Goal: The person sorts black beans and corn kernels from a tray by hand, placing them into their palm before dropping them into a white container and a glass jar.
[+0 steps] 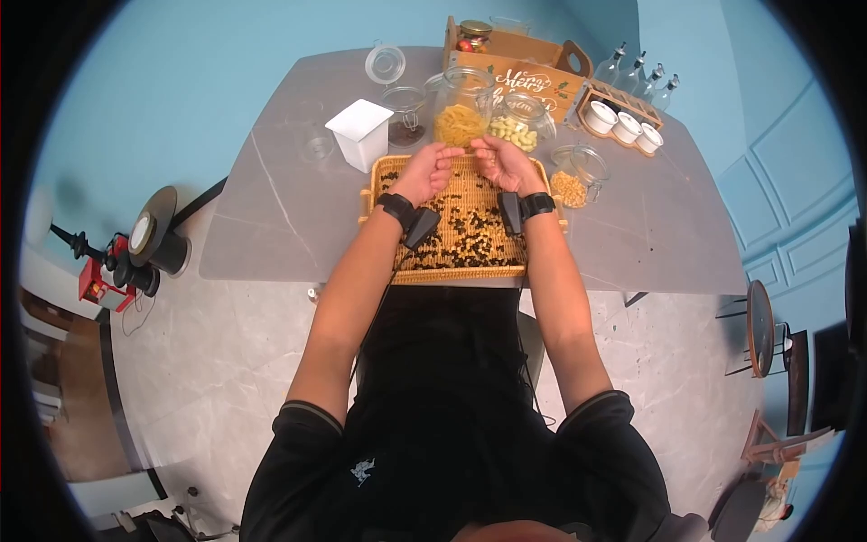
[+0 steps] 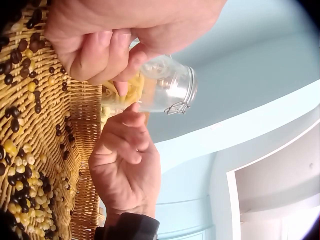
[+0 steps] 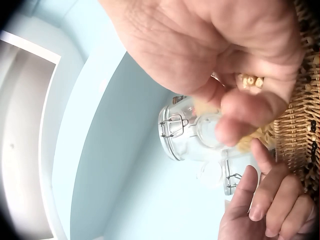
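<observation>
A rectangular wicker basket (image 1: pixel 461 274) holds scattered black beans (image 2: pixel 16 56) and yellow corn kernels (image 2: pixel 35 200). Over its far side my two hands face each other, fingertips close together. My right hand (image 1: pixel 506 166) curls its fingers round a few pale corn kernels (image 3: pixel 251 81), which show in its palm in the right wrist view. My left hand (image 1: pixel 428 172) stretches its index finger (image 3: pixel 262 155) toward the right fingertips. Its thumb stands apart from that finger, and the other fingers curl loosely with nothing seen in them.
Behind the basket stand a clip-top glass jar (image 1: pixel 465 90) of yellow pasta, a jar (image 1: pixel 515 131) of pale pieces and a jar (image 1: pixel 406 126) of dark ones. An open jar (image 1: pixel 571 188) of kernels is at right, a white container (image 1: pixel 361 131) at left. Farther back is a wooden crate (image 1: pixel 524 72).
</observation>
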The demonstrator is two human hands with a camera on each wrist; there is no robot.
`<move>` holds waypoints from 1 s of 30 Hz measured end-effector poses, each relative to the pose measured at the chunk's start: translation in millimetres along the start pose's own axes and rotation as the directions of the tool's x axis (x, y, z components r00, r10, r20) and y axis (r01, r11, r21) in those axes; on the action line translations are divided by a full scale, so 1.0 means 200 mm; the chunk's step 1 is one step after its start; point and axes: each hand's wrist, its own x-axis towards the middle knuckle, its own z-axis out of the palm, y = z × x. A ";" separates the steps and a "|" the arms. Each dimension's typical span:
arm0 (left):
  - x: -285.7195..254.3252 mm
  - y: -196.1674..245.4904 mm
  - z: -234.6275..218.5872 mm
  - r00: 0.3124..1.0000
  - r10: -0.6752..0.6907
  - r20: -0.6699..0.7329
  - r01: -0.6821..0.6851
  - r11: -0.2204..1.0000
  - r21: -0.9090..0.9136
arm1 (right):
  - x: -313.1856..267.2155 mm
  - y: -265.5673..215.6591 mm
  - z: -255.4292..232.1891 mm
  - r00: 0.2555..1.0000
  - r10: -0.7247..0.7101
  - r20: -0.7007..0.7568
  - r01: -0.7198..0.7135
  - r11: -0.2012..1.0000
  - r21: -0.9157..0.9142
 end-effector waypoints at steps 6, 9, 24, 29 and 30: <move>0.00 0.00 0.00 1.000 -0.004 0.027 0.003 1.000 0.011 | -0.20 -0.15 0.12 0.857 -0.373 -0.356 0.243 0.901 -0.359; -0.01 0.00 0.00 1.000 0.019 0.017 -0.019 1.000 0.005 | -0.31 -0.34 -0.03 0.658 -0.576 -0.485 0.409 0.814 -0.412; -0.01 0.00 0.02 1.000 0.026 -0.001 -0.026 1.000 -0.011 | -0.39 -0.48 -0.20 0.470 -0.840 -0.270 0.620 0.532 -0.577; -0.05 0.09 0.03 0.968 0.243 -0.067 -0.248 0.966 -0.074 | -0.28 -0.13 0.17 0.252 -0.968 -0.003 0.585 0.155 -0.796; -0.08 0.13 0.05 0.945 0.315 -0.086 -0.320 0.946 -0.049 | -0.26 -0.05 0.20 0.210 -0.974 0.087 0.597 0.057 -0.800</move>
